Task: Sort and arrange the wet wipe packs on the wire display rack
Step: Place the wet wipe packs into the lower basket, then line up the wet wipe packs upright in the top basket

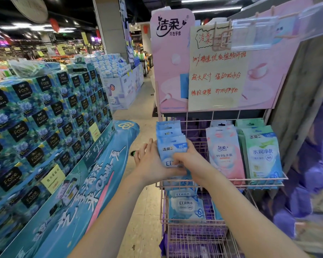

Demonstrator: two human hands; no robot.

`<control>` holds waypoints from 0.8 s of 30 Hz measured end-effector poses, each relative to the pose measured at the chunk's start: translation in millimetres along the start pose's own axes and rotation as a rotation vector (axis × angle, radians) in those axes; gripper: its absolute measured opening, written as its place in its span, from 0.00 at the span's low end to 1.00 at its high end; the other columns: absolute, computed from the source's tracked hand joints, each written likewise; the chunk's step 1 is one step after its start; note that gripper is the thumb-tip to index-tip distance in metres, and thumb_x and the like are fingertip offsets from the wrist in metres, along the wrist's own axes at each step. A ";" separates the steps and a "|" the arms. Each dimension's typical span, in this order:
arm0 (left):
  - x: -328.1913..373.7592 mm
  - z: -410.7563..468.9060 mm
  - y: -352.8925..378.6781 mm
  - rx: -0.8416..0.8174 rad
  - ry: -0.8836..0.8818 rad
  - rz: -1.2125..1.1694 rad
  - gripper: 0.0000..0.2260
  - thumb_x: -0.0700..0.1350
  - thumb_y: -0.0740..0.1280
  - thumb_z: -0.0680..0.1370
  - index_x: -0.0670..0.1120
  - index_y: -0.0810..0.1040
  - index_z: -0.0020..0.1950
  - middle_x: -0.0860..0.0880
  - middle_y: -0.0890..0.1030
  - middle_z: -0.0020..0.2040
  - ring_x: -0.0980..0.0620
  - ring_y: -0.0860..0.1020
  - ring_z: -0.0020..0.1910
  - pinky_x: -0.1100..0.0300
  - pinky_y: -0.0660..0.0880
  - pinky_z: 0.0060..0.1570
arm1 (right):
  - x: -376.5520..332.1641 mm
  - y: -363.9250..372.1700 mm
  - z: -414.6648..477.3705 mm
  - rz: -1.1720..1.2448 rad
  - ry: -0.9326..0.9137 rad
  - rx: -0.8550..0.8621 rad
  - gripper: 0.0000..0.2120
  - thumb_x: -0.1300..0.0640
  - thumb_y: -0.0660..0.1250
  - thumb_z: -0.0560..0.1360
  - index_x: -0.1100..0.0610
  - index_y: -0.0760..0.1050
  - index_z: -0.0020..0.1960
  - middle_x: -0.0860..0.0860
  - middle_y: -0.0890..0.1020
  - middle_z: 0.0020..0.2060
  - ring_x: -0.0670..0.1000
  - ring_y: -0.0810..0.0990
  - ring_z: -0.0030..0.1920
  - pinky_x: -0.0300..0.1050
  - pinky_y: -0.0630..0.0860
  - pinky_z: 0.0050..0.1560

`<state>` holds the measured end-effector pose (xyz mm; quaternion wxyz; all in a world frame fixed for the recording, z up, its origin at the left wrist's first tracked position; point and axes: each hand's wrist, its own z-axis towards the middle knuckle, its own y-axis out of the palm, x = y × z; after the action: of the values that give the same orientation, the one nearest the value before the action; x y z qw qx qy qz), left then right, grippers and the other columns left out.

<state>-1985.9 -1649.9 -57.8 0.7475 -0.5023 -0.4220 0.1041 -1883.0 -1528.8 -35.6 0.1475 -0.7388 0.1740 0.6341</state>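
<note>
A pink wire display rack (265,181) stands in front of me with a pink sign above it. At the left end of its upper shelf stands a row of blue wet wipe packs (171,144). My left hand (151,162) holds the left side of this stack, and my right hand (188,161) grips the front pack from the right. Pink-and-white packs (225,153) and green packs (261,155) stand upright to the right on the same shelf. More blue packs (186,205) lie on the shelf below.
A tall stack of blue tissue boxes (45,112) on a teal display base (101,164) fills the left side. A tiled aisle (138,112) runs between it and the rack. Purple packages (309,174) sit at the right. The lowest wire shelf (199,241) holds purple packs.
</note>
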 end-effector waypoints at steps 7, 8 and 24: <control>7.1 4.4 -8.8 0.023 0.112 0.013 0.45 0.74 0.74 0.57 0.72 0.67 0.72 0.64 0.68 0.63 0.50 0.68 0.71 0.42 0.60 0.74 | -2.9 4.3 -0.3 0.036 -0.063 0.016 0.31 0.73 0.58 0.71 0.48 0.70 0.69 0.53 0.84 0.58 0.52 0.85 0.56 0.47 0.83 0.50; 5.2 5.1 -9.8 0.015 0.113 -0.002 0.44 0.73 0.74 0.57 0.71 0.67 0.72 0.64 0.68 0.63 0.51 0.70 0.70 0.42 0.61 0.73 | -2.5 5.5 -1.4 0.040 -0.064 0.017 0.32 0.73 0.58 0.72 0.46 0.68 0.70 0.53 0.84 0.58 0.52 0.84 0.56 0.50 0.84 0.53; 9.6 -13.0 -5.6 0.118 -0.056 -0.233 0.73 0.69 0.84 0.52 0.56 0.41 0.85 0.53 0.69 0.78 0.45 0.65 0.78 0.41 0.59 0.78 | -5.4 8.4 -24.3 -0.073 -0.195 0.263 0.35 0.68 0.64 0.69 0.52 0.67 0.74 0.39 0.80 0.55 0.38 0.80 0.55 0.46 0.79 0.62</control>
<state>-1971.9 -1655.6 -49.8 0.7708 -0.4019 -0.4913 0.0554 -1865.9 -1546.5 -26.5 0.2821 -0.6540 0.2134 0.6687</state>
